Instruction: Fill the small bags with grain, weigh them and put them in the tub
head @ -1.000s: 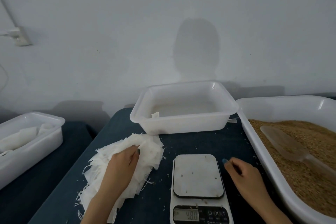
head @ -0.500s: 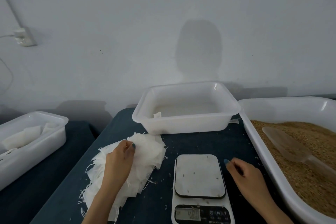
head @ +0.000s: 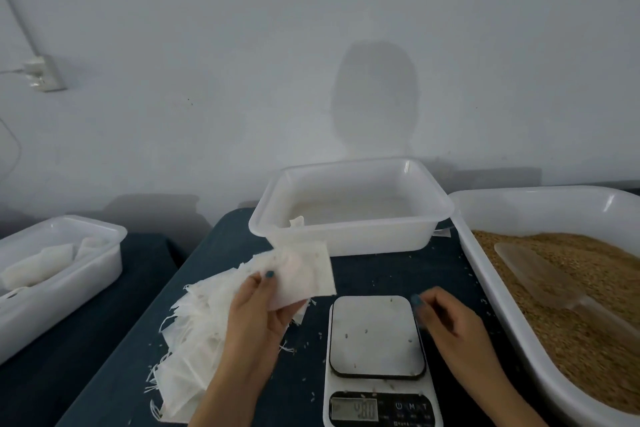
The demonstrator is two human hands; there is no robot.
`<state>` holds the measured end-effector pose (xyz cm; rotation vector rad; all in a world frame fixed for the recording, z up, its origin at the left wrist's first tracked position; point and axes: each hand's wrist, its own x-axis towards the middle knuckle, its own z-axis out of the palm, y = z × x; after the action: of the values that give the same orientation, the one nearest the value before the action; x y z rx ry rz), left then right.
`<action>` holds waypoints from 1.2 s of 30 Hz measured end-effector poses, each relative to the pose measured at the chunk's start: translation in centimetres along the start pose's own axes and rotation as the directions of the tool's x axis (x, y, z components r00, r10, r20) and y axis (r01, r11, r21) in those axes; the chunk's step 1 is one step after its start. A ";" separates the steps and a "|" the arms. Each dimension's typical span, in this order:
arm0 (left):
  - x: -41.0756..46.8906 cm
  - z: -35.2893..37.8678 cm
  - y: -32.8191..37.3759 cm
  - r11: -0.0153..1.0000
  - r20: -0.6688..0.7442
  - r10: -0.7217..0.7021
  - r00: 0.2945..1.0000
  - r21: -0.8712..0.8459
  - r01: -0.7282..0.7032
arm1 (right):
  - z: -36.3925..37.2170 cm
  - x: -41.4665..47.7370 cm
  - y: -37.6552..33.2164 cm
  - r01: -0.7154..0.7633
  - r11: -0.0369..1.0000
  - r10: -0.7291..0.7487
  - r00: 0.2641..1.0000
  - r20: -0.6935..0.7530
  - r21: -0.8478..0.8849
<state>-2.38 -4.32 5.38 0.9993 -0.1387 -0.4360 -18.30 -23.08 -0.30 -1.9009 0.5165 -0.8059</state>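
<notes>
My left hand [head: 263,305] pinches one bag [head: 306,272], right hand [head: 450,321] loosely curled, empty; the frayed pile [head: 187,343] may snag a second.

The scale [head: 377,336] display is blurred, perhaps 480. The grain tray [head: 536,211] runs off the right edge, the side tub [head: 52,305] off the left.

Scale [head: 377,336] before tub [head: 349,236]; bag pile [head: 194,333] left, grain tray [head: 485,274] right.
</notes>
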 end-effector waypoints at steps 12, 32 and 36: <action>-2.3 0.9 -6.1 0.929 0.132 -0.018 0.991 0.368 -0.032 | 1.0 0.3 -5.0 -0.004 0.995 0.009 0.998 0.058 -0.096; -2.4 0.7 -4.9 0.672 0.303 0.239 0.923 0.634 -0.382 | 0.0 -0.3 -5.6 0.259 0.934 -0.217 0.958 0.185 -0.247; -2.1 0.9 -4.8 0.712 0.273 0.248 0.929 0.599 -0.366 | -0.2 -0.3 -5.7 0.353 0.905 -0.319 0.933 0.168 -0.240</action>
<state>-5.92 -6.36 2.03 1.5873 -0.6451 -0.1527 -18.63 -20.48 4.83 -2.3161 0.2255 -0.8625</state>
